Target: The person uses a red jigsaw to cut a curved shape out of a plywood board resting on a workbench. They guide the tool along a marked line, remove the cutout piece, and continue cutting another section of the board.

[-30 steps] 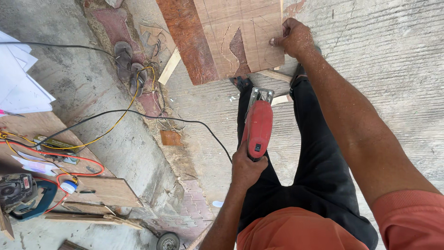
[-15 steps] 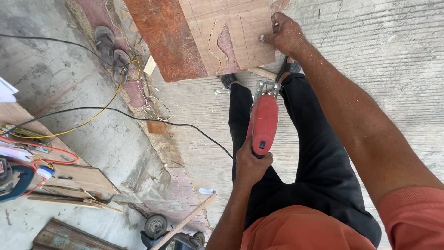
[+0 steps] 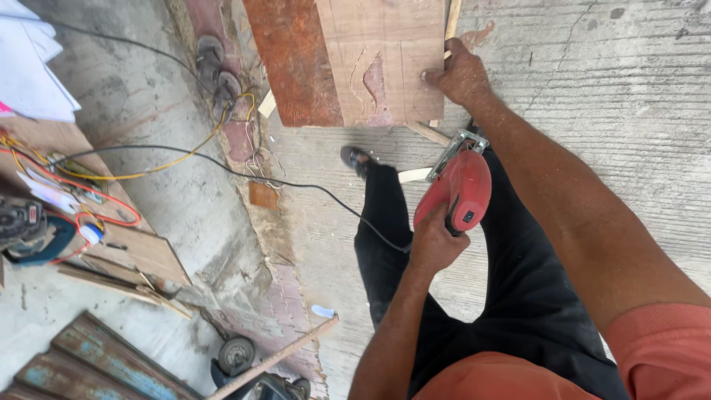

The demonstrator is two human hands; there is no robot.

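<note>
My left hand (image 3: 433,244) grips the handle of a red jigsaw (image 3: 463,185), held in the air above my black-trousered legs with its metal base plate pointing toward the board. My right hand (image 3: 461,74) presses fingertips-down on the near right corner of a pale wooden board (image 3: 385,59) lying on the concrete. The board has curved pencil lines and a reddish patch, and a red-brown plank (image 3: 292,59) lies along its left side. The saw's black cord (image 3: 222,167) trails left across the ground.
Thin wood strips (image 3: 415,175) lie under the board's near edge by my foot. Sandals (image 3: 218,74) and a yellow cable (image 3: 185,159) sit at the concrete step. At left are white sheets (image 3: 29,74), a blue power tool (image 3: 29,230), boards, a small wheel (image 3: 237,354) and a stick (image 3: 274,359).
The saw has tilted and shifted slightly right in my left hand. My right hand stays on the board's corner. The view has swung, showing more of the left side.
</note>
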